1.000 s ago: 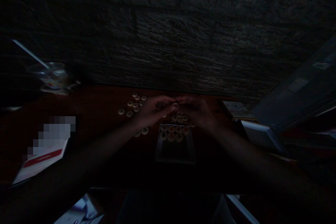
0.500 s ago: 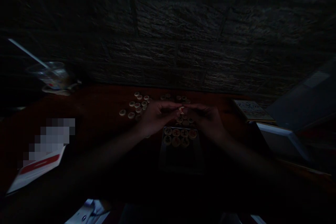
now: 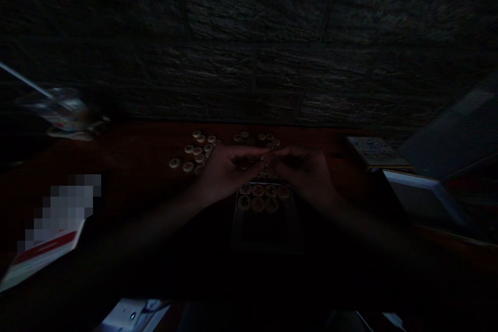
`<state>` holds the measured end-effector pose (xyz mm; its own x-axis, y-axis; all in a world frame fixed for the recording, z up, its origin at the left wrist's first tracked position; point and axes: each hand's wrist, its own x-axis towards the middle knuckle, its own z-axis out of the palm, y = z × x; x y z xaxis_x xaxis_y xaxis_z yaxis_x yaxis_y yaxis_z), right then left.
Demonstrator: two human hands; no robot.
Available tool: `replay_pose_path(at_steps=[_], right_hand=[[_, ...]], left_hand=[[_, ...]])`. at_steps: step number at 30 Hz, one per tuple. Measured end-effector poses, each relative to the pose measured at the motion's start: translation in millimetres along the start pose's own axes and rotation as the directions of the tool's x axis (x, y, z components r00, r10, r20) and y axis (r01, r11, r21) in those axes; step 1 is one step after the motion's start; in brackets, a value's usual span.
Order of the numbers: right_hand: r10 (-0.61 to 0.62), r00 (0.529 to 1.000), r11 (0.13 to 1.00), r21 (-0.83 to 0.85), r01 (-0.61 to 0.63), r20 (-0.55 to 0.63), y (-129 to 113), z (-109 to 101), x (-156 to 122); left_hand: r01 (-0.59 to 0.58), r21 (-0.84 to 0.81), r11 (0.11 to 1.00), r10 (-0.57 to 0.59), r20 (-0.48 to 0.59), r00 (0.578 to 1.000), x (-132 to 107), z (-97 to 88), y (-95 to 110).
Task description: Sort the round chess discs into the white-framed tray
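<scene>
In dim light, my left hand (image 3: 223,168) and my right hand (image 3: 311,171) meet at the fingertips above the table. Both are closed in a pinch on one round Chinese chess piece (image 3: 266,157), which shows only faintly between them. Just below and nearer to me lies a shallow box (image 3: 236,228). Several chess pieces (image 3: 257,204) lie in two rows at its far end, with red or dark characters face up. Loose pieces (image 3: 199,158) are scattered beyond and left of my left hand, and a few more lie under and behind my fingers.
Behind the reddish table (image 3: 136,150) rises a stone-block wall (image 3: 252,62). A plastic cup (image 3: 62,111) with a straw stands at the far left, a red-and-white item (image 3: 46,249) nearer. At right lie a flat box with writing (image 3: 375,151) and an open box lid (image 3: 420,197).
The view has shifted slightly, so most things sit a little further left. My hands stay together on the piece, which now shows less clearly. The boxed pieces keep their rows.
</scene>
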<state>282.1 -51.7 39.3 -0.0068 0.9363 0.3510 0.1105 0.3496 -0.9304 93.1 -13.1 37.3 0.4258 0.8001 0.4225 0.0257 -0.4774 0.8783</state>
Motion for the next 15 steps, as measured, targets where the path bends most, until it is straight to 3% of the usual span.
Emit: replay_pose_path(at_steps=[7, 15], right_hand=[[0.067, 0.997, 0.998, 0.014, -0.067, -0.033, -1.2, 2.7, -3.0], [0.082, 0.996, 0.991, 0.104, -0.086, 0.038, -4.9, 2.3, -1.7]], left_hand=[[-0.029, -0.047, 0.998, 0.033, 0.067, 0.997, -4.1, 3.1, 2.4], [0.008, -0.073, 0.997, -0.011, -0.035, 0.999, -1.4, 2.8, 6.1]])
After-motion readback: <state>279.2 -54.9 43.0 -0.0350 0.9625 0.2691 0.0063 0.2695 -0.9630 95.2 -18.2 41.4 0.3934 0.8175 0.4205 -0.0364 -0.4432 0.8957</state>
